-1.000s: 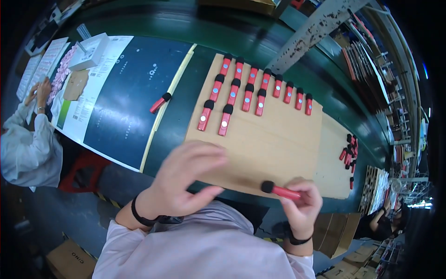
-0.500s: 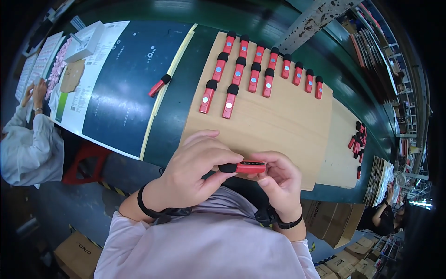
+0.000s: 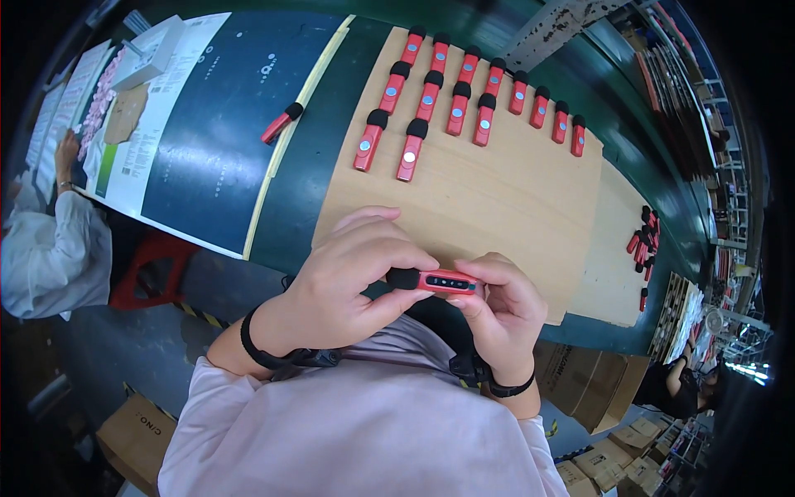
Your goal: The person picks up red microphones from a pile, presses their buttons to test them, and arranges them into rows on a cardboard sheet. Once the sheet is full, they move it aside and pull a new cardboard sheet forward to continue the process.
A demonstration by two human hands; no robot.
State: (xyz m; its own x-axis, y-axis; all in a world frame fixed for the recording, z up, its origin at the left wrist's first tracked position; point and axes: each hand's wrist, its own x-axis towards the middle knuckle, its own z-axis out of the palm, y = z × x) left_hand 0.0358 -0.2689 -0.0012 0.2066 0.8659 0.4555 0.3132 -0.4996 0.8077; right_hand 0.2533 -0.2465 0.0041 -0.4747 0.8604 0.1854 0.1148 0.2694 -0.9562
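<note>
Between my two hands, just in front of my chest, a small red microphone [image 3: 447, 282] with a black foam-like head lies nearly level. My left hand [image 3: 352, 277] pinches it at the black head. The fingertips of my right hand [image 3: 501, 302] grip its other end. A dark slotted strip with small buttons or contacts faces up on its side. Several like microphones [image 3: 410, 157] lie in rows on the cardboard sheet [image 3: 464, 207] beyond my hands, black heads pointing away, each with a round pale spot.
One microphone [image 3: 282, 123] lies apart on the dark blue sheet [image 3: 215, 124] at left. More are heaped on the cardboard [image 3: 617, 248] at far right. A metal post [image 3: 563, 33] stands behind the rows. Co-workers sit at left [image 3: 62, 248] and right [image 3: 679, 385]; a red stool [image 3: 153, 269] is near the left one.
The microphone in my hands has been rolled so its dark slotted strip shows more fully. The view has shifted slightly, and the left co-worker's arm has moved.
</note>
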